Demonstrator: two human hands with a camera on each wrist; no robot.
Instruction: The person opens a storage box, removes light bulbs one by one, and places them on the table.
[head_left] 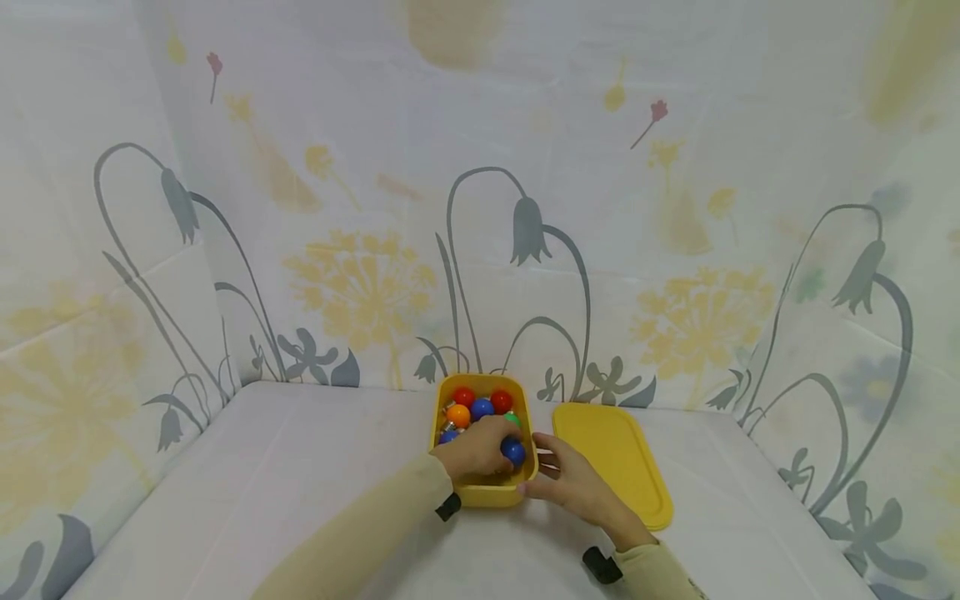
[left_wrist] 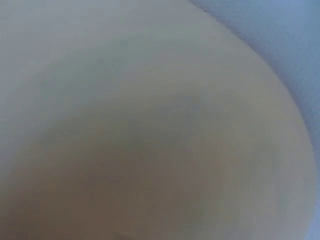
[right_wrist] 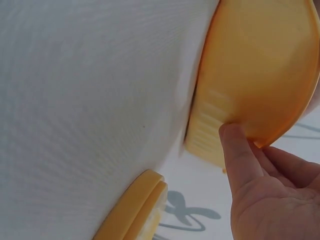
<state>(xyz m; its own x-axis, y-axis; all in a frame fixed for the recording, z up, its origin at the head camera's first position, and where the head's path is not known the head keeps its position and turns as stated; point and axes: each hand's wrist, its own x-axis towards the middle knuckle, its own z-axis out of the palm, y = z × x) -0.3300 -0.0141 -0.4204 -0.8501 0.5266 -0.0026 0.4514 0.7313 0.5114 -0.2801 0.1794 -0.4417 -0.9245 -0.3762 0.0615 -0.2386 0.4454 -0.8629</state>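
A yellow plastic box [head_left: 491, 497] holds several small coloured light bulbs, with silver bases showing on some. My left hand [head_left: 480, 450] reaches into it from the left, fingers curled at a blue bulb [head_left: 513, 452] near the right wall. Red bulbs [head_left: 463, 397], an orange bulb [head_left: 458, 416] and a green bulb [head_left: 512, 418] lie around and beyond that hand. At the box's near right corner is my right hand [head_left: 573, 487], thumb touching the wall and the other fingers loosely extended along the outside. The right wrist view shows its thumb [right_wrist: 235, 150] against the box wall [right_wrist: 255, 75].
To the right of the box a yellow lid [head_left: 618, 467] lies flat on the white-covered table [head_left: 337, 433]. Behind the table hangs a flower-patterned cloth [head_left: 480, 317]. A blurred pale surface fills most of the left wrist view.
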